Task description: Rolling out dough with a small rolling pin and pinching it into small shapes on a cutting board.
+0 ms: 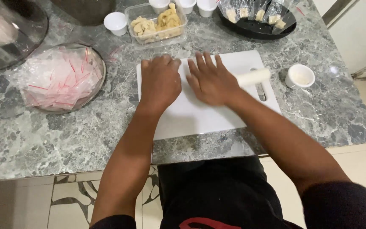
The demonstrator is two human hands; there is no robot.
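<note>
Both hands lie flat on a white cutting board (200,114) in the middle of the grey marble counter (85,135). Left hand (161,80) is palm down, fingers close together, holding nothing you can see. Right hand (210,80) is palm down too, fingers spread a bit, w/ a white roll of dough (254,76) sticking out from under it toward the right. The roll lies on the board, next to the board's handle slot. The right hand is a bit blurry.

Just past the board sits a clear plastic tub (155,25) w/ pale dough pieces in it. A small white cup (116,23) stands just left of the tub; more white cups are at the top edge. Another small white cup (300,76) stands right of the board. At top right, a black tray (257,25) holds small clear bags w/ pale bits inside. On the left, a glass bowl (64,78) is full of clear bags w/ red strips.
</note>
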